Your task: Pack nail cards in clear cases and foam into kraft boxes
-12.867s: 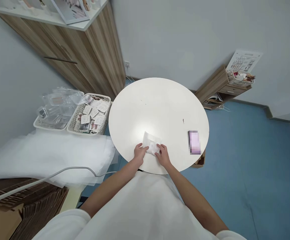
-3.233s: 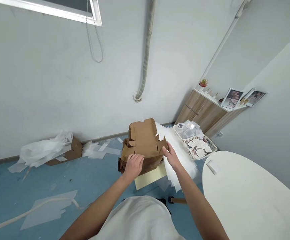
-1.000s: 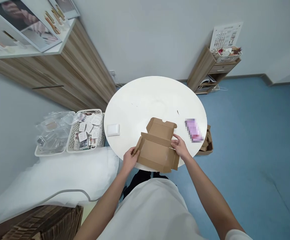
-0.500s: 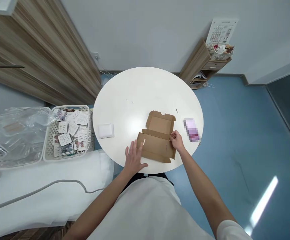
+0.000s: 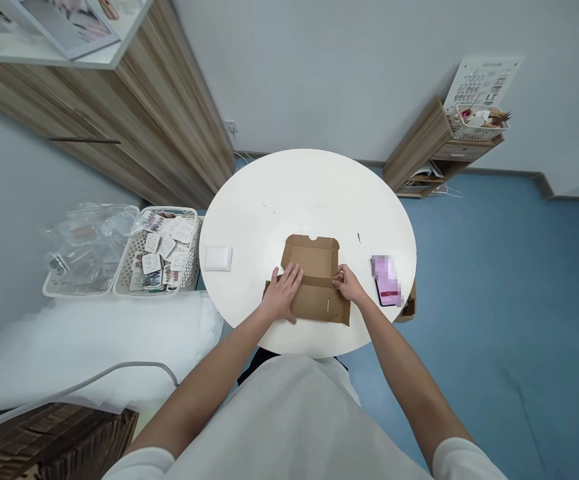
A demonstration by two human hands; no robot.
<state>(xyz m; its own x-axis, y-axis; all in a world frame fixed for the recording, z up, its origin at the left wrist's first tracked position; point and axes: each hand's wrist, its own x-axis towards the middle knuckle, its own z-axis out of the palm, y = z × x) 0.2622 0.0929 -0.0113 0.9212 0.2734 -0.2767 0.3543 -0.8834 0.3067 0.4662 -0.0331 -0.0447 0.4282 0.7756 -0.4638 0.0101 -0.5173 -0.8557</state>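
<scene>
An unfolded brown cardboard box [image 5: 313, 304] lies on the round white table [image 5: 314, 193] close to my body. Its notched lid panel points away from me. My left hand [image 5: 282, 293] rests with fingers spread over the left part of the box, hiding its left side flap. At the right edge, by the crease between lid and base, my right hand [image 5: 349, 284] pinches a small cardboard flap between thumb and fingers. The base panel shows a narrow slot on its right side.
A flat white packet [image 5: 218, 258] lies at the table's left. A phone [image 5: 388, 280], partly pixelated, lies at the right edge. Left of the table stand a white basket of cards [image 5: 156, 257] and another with clear plastic packaging [image 5: 86, 250]. A low wooden cabinet [image 5: 436, 143] stands behind right.
My left hand has moved from the box's left edge onto the box, up towards the crease. My right hand still pinches the right flap. The whole view has shifted.
</scene>
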